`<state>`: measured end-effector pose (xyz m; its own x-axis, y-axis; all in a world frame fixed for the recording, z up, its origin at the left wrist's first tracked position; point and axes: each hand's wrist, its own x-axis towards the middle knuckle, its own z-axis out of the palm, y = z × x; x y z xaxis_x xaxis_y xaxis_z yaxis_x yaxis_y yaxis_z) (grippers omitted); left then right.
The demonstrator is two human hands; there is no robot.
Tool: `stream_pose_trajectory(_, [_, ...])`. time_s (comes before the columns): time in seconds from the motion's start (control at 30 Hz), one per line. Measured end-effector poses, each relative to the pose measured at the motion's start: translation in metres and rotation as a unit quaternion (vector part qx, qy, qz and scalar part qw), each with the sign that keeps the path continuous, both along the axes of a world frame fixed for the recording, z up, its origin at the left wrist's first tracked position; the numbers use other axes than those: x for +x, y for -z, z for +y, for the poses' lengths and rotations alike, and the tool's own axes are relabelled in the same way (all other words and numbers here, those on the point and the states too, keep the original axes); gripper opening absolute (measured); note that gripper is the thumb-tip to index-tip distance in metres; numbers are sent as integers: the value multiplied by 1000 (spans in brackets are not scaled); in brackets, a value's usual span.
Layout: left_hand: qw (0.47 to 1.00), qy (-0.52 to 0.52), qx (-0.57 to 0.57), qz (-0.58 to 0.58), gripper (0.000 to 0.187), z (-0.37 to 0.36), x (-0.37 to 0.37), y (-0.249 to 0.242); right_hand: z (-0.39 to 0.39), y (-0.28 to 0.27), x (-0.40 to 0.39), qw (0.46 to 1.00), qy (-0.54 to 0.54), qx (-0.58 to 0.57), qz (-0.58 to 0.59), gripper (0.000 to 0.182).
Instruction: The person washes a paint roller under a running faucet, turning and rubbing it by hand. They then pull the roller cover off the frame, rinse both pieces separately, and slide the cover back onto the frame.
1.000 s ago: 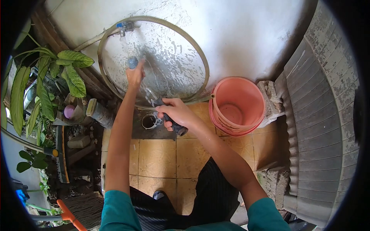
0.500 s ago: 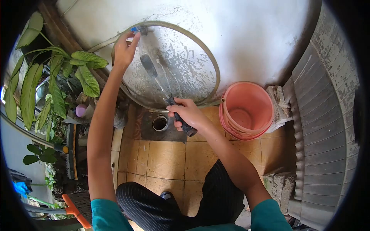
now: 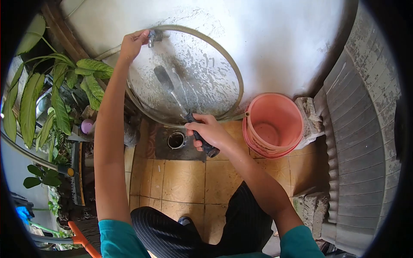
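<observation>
My left hand (image 3: 133, 44) is at the wall tap (image 3: 157, 38), its fingers pinched on the tap's handle. That handle is mostly hidden behind the fingertips. Lower down, my right hand (image 3: 205, 131) is wrapped round the black grip of a garden trowel (image 3: 164, 78). The trowel slants up and left, its narrow grey blade below the tap and in front of the stained wall. A round drain hole (image 3: 176, 140) in a dark floor plate lies below the trowel's shank, left of my right hand.
A looped hose (image 3: 238, 71) rings the area against the white wall. To the right stands a pink bucket (image 3: 275, 122) by rough blocks (image 3: 309, 114) and a grey corrugated sheet (image 3: 357, 142). Leafy plants (image 3: 60, 103) crowd the left side. Yellowish tiles (image 3: 185, 180) cover the floor.
My left hand has shifted slightly up and left, and its fingers now cover the tap's blue handle, which showed before. The right hand keeps its hold on the trowel, nearly still.
</observation>
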<state>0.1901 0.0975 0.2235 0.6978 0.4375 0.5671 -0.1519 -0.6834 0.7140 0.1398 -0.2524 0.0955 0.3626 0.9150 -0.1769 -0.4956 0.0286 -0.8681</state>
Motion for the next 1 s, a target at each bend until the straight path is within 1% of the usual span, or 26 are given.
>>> stream_pose_trajectory(0.03, [998,47,-49,3,33,4,0,2,0,1,0,1000,1,-3,12,10])
stream_pose_trajectory(0.13, [994,61,-82,26,38,4,-2,3,1,3,1,1000,1,-4,22,10])
stream_pose_trajectory(0.17, [995,59,-81,26,38,0,-3,5,1,2,0,1000,1,-3,20,10])
stream_pose_trajectory(0.23, [982,22,-186,15,39,-17,-9,9,1,2,-1,1000,1,-8,22,11])
stream_pose_trajectory(0.27, [982,23,-186,12,39,-14,-13,19,0,2,-1,1000,2,-16,25,12])
stream_pose_trajectory(0.33, [966,10,-236,-103,37,15,-14,72,-3,5,-3,1000,-3,-29,10,12])
stream_pose_trajectory(0.4, [937,-77,-307,-146,34,19,-31,139,-4,8,-1,999,-3,-36,-6,12])
stream_pose_trajectory(0.43, [939,-33,-327,-98,35,30,-46,175,-5,10,-1,999,-9,-42,-4,12])
stream_pose_trajectory(0.47, [942,-173,-286,14,37,21,-57,199,-6,12,-2,999,-16,-49,-3,12])
stream_pose_trajectory(0.5, [962,-184,-156,130,39,25,-67,230,-5,12,-2,999,-16,-50,-3,12])
stream_pose_trajectory(0.53, [951,-190,-22,241,41,29,-79,253,-5,13,-2,998,-18,-65,1,13])
stream_pose_trajectory(0.6, [934,-131,-20,333,46,0,-98,255,-3,16,-3,996,-23,-83,6,13])
stream_pose_trajectory(0.63, [933,-132,-22,333,46,-7,-100,261,-2,20,-3,996,-12,-80,29,13])
stream_pose_trajectory(0.7, [939,-82,-94,320,45,-19,-103,271,-1,28,-2,994,-9,-80,79,14])
stream_pose_trajectory(0.73, [938,-80,-100,322,45,-21,-102,273,0,31,0,993,-9,-86,81,14])
stream_pose_trajectory(0.77, [927,-25,-232,294,45,-22,-97,274,0,34,4,990,-21,-87,112,14])
stream_pose_trajectory(0.8, [895,30,-361,260,47,-26,-94,272,-2,37,7,985,-33,-89,143,14])
stream_pose_trajectory(0.83, [878,46,-457,135,49,-40,-89,261,-4,37,8,984,-33,-96,148,14])
stream_pose_trajectory(0.87, [840,58,-539,7,52,-56,-84,246,-5,36,10,984,-45,-107,138,14])
stream_pose_trajectory(0.9, [839,55,-542,11,52,-65,-83,239,-7,33,10,981,-52,-110,150,13])
stream_pose_trajectory(0.97, [908,135,-387,80,57,-74,-80,230,-10,28,10,978,-59,-114,164,13])
stream_pose_trajectory(1.0, [907,135,-391,80,57,-74,-77,232,-12,26,11,978,-84,-122,150,12])
